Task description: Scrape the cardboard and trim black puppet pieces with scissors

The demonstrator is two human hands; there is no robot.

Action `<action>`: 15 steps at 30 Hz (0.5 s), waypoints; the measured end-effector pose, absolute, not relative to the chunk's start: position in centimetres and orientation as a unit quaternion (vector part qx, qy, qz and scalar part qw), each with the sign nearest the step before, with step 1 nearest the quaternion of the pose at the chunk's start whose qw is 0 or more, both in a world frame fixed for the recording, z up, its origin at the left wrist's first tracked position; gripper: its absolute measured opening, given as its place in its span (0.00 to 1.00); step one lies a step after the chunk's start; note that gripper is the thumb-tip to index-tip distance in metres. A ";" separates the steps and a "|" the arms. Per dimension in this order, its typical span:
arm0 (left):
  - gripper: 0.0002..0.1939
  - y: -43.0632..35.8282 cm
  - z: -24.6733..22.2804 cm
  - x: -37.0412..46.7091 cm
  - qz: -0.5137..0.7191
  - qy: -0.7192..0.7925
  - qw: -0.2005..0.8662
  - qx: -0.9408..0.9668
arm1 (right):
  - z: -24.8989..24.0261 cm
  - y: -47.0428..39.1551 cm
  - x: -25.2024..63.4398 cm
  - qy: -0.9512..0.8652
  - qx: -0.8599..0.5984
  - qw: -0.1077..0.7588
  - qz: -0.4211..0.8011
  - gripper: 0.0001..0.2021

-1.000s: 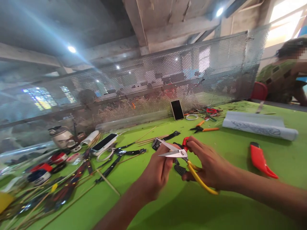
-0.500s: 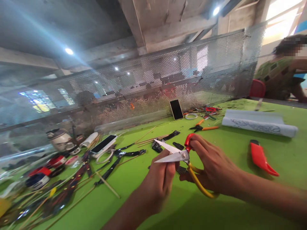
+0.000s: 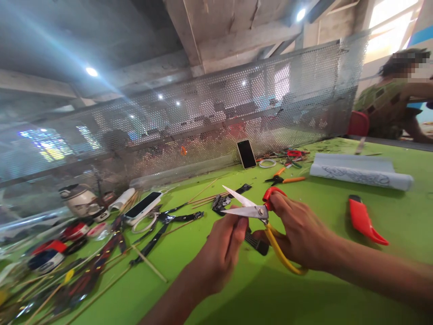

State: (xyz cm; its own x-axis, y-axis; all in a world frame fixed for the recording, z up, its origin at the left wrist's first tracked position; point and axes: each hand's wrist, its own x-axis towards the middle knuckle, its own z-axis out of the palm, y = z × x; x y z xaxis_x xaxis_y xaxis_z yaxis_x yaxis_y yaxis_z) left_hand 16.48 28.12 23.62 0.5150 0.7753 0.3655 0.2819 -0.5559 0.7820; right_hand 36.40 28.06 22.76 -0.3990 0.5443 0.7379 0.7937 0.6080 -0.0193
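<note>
My right hand (image 3: 301, 225) grips scissors (image 3: 259, 212) with one red and one yellow handle. The blades are spread apart and point left, over the fingertips of my left hand (image 3: 218, 257). My left hand is closed, its fingers pinched together around the end of a dark strip (image 3: 257, 244) that sticks out to the right beneath the scissors. Part of that strip is hidden by the fingers. Just behind the blades lies a crumpled black piece (image 3: 219, 204) on the green table (image 3: 270, 298).
To the left lie black taped sticks (image 3: 165, 217), a white phone-like device (image 3: 144, 207) and tape rolls (image 3: 45, 259). Behind are a tablet (image 3: 246, 154) and orange-handled pliers (image 3: 279, 179). A red-handled cutter (image 3: 363, 221) and rolled paper (image 3: 360, 171) lie right; a person (image 3: 389, 104) sits beyond.
The blades have opened wider and moved slightly up. More of the dark strip shows between my hands. The whole view has shifted a little.
</note>
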 end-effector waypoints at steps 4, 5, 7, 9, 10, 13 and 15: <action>0.17 28.0 23.5 16.9 0.393 0.299 0.422 0.760 | 22.6 28.4 36.7 -0.821 -0.410 0.364 -0.160 0.10; 0.17 27.9 23.5 17.0 0.395 0.292 0.442 0.751 | 22.6 28.5 36.8 -0.821 -0.409 0.367 -0.155 0.09; 0.16 27.7 23.7 17.1 0.398 0.288 0.470 0.734 | 22.6 28.6 37.0 -0.821 -0.404 0.380 -0.137 0.09; 0.17 27.6 23.9 17.2 0.401 0.290 0.484 0.722 | 22.8 28.6 37.1 -0.816 -0.410 0.393 -0.110 0.09; 0.17 27.6 24.0 17.2 0.403 0.289 0.489 0.717 | 23.0 28.6 37.2 -0.813 -0.416 0.395 -0.096 0.10; 0.17 27.6 23.9 17.1 0.414 0.287 0.498 0.706 | 23.6 28.5 37.2 -0.811 -0.426 0.394 -0.077 0.13; 0.17 27.7 23.8 17.0 0.424 0.287 0.501 0.698 | 23.9 28.5 37.1 -0.815 -0.420 0.388 -0.093 0.15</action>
State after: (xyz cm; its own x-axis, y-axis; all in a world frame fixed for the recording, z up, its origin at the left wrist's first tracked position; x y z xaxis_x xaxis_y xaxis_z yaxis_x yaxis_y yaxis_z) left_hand 17.04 27.70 23.83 0.4748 0.8258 0.3045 -0.0241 -0.3337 0.9424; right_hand 37.10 28.49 23.95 -0.3452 0.6127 0.7109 0.7569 0.6296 -0.1750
